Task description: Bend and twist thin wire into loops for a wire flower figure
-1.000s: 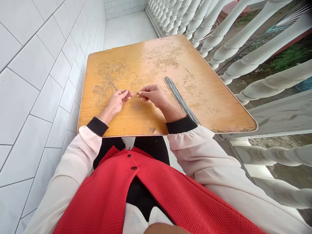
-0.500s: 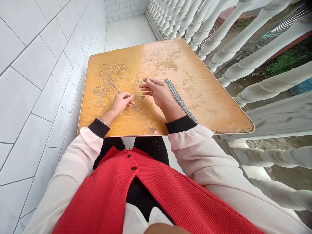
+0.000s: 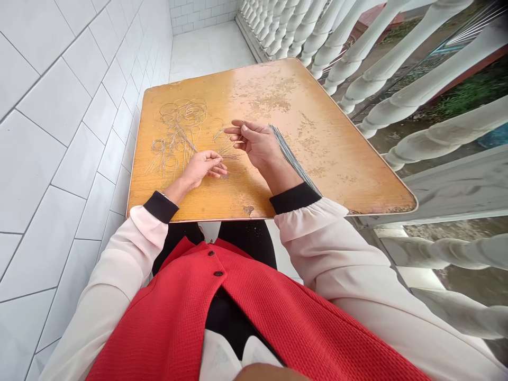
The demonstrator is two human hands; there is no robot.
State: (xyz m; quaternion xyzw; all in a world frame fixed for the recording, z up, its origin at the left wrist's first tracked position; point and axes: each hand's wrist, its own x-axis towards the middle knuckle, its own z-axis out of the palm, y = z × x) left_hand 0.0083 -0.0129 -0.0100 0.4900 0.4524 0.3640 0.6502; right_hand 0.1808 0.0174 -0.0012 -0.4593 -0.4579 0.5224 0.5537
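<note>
My left hand point(image 3: 204, 166) is over the near left part of the table, thumb and forefinger pinched on thin wires point(image 3: 227, 155) that fan out towards the right. My right hand point(image 3: 256, 142) is raised a little to the right of it, thumb against the curled forefinger; whatever is between those fingertips is too fine to make out. Beyond my left hand lies a tangle of looped thin wires point(image 3: 183, 114). A bundle of straight grey wires point(image 3: 291, 153) rests on the table, partly behind my right hand and wrist.
The worn wooden table point(image 3: 349, 182) has peeling patches and a rounded corner. A white tiled wall point(image 3: 59, 137) runs close along the left. White balusters point(image 3: 369, 74) line the right side, with ground and plants beyond them.
My left hand has shifted slightly right and its fingers have turned. My right hand has risen a little, its thumb and forefinger now closer together.
</note>
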